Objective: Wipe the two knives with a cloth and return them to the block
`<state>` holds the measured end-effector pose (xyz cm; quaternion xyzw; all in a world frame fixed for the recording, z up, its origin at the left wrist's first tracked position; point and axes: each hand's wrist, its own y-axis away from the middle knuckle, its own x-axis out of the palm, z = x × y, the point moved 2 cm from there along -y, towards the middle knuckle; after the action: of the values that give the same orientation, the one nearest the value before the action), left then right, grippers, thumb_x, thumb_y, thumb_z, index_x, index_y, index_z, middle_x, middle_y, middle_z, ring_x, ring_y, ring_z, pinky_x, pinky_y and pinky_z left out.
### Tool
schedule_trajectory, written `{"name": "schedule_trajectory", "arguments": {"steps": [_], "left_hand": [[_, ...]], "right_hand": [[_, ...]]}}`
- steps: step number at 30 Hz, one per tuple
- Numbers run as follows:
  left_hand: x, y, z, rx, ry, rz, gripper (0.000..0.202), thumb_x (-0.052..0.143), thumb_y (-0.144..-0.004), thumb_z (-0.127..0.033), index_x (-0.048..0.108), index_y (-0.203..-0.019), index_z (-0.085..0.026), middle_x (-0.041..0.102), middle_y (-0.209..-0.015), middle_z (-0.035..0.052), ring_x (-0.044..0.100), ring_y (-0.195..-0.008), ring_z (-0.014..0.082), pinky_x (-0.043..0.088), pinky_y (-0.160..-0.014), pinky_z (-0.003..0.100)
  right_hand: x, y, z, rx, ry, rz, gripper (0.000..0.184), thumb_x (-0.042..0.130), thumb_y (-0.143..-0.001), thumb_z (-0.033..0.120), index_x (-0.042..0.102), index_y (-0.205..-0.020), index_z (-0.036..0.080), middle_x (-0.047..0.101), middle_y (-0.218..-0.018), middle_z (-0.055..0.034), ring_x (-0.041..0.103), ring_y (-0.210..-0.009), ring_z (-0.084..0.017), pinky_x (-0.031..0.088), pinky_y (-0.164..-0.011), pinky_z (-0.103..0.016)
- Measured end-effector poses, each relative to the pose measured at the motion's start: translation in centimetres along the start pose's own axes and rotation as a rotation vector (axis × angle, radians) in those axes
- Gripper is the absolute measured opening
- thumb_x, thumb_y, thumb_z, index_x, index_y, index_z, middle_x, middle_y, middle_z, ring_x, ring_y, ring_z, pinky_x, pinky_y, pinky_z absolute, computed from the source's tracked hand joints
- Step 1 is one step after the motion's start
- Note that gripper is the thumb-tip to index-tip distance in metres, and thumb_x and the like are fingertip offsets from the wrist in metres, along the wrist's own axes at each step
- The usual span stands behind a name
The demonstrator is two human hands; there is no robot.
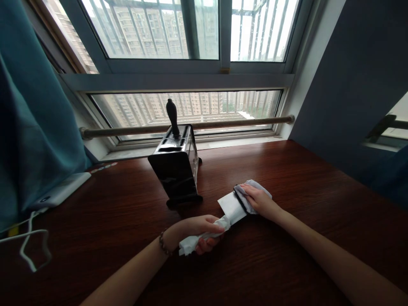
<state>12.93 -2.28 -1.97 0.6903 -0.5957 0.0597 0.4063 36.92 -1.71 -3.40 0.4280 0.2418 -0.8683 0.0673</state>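
Observation:
My left hand (pixel 204 231) is closed round a white, crumpled paper-like wrap (pixel 191 243) at the near end of a flat pale rectangular piece (pixel 231 207), which looks like a broad knife blade lying low over the dark wooden table (pixel 287 263). A dark edge runs along the piece's far side. My right hand (pixel 259 199) presses a light grey cloth (pixel 259 187) against that far end, fingers curled over it. Just behind stands a metal knife block (pixel 177 170) with one black handle (pixel 172 117) sticking up from a slot.
A teal curtain (pixel 32 127) hangs at the left. Under it lie a white flat device (pixel 63 190) and a white cable (pixel 28 246). A window with a metal rail (pixel 223 124) runs along the back, and a dark wall (pixel 350 85) stands at the right.

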Motion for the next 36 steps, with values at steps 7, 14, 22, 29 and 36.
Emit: {"name": "schedule_trajectory", "arguments": {"steps": [7, 14, 22, 29, 36], "left_hand": [[0.1, 0.2, 0.0, -0.007, -0.001, -0.011, 0.019, 0.056, -0.081, -0.033, 0.045, -0.083, -0.018, 0.041, -0.059, -0.0023, 0.031, -0.039, 0.0046, 0.028, -0.033, 0.015], [0.1, 0.2, 0.1, -0.008, -0.011, 0.003, 0.021, 0.057, -0.08, -0.034, 0.046, -0.081, -0.016, 0.041, -0.059, -0.0016, 0.031, -0.04, 0.0048, 0.027, -0.032, 0.015], [0.0, 0.2, 0.0, -0.038, -0.015, 0.009, 0.019, 0.056, -0.081, -0.034, 0.046, -0.083, -0.018, 0.041, -0.058, -0.0022, 0.032, -0.039, 0.005, 0.029, -0.034, 0.015], [0.4, 0.2, -0.3, -0.066, -0.051, -0.04, 0.02, 0.058, -0.08, -0.033, 0.044, -0.078, -0.018, 0.043, -0.055, -0.0026, 0.034, -0.038, 0.0053, 0.03, -0.034, 0.017], [0.6, 0.1, -0.4, -0.047, -0.076, -0.053, 0.023, 0.061, -0.077, -0.033, 0.045, -0.076, -0.016, 0.044, -0.055, -0.0027, 0.036, -0.038, 0.0057, 0.031, -0.034, 0.017]], "right_hand": [[1.2, 0.8, -2.1, 0.241, 0.3, -0.115, 0.039, 0.036, -0.088, 0.013, 0.052, -0.12, -0.004, 0.052, -0.122, -0.0215, 0.045, -0.118, -0.027, 0.032, -0.103, -0.039], [1.9, 1.8, 0.0, 0.225, 0.349, -0.071, 0.042, 0.035, -0.088, 0.011, 0.047, -0.121, -0.01, 0.047, -0.125, -0.0274, 0.04, -0.121, -0.033, 0.031, -0.103, -0.044], [1.1, 1.9, 7.6, -0.249, -0.124, 0.187, 0.039, 0.038, -0.091, 0.013, 0.045, -0.128, 0.006, 0.044, -0.133, -0.0131, 0.032, -0.128, -0.018, 0.026, -0.108, -0.032], [1.1, 1.1, 6.8, -0.25, -0.112, 0.216, 0.042, 0.041, -0.091, 0.013, 0.042, -0.132, 0.014, 0.043, -0.135, -0.008, 0.031, -0.128, -0.016, 0.026, -0.108, -0.032], [1.4, 0.9, 4.2, -0.114, 0.051, 0.11, 0.04, 0.04, -0.092, 0.021, 0.045, -0.13, 0.011, 0.044, -0.134, -0.0104, 0.033, -0.127, -0.02, 0.027, -0.108, -0.037]]}}
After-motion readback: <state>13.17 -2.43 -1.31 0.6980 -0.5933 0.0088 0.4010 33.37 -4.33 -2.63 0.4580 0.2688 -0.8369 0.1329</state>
